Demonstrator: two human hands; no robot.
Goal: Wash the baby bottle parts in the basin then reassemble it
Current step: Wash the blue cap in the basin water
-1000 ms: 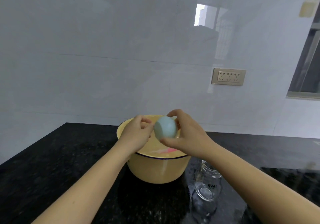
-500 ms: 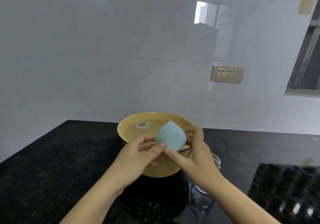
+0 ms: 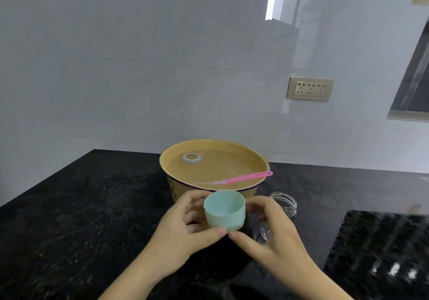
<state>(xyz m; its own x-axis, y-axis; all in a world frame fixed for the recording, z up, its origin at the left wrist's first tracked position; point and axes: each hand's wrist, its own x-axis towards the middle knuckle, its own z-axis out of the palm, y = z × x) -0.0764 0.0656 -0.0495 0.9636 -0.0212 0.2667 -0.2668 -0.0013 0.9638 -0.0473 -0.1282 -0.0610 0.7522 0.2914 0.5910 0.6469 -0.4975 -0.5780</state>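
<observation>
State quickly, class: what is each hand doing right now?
Left hand: holding the light blue bottle cap, fingers curled round it.
Right hand: holding the same cap from the other side.

L hand and R hand, lower ctr of frame: fingers curled, thumb tips almost meeting, both pinching teal cap. Forearms bare, entering from bottom edge, converging upward.
</observation>
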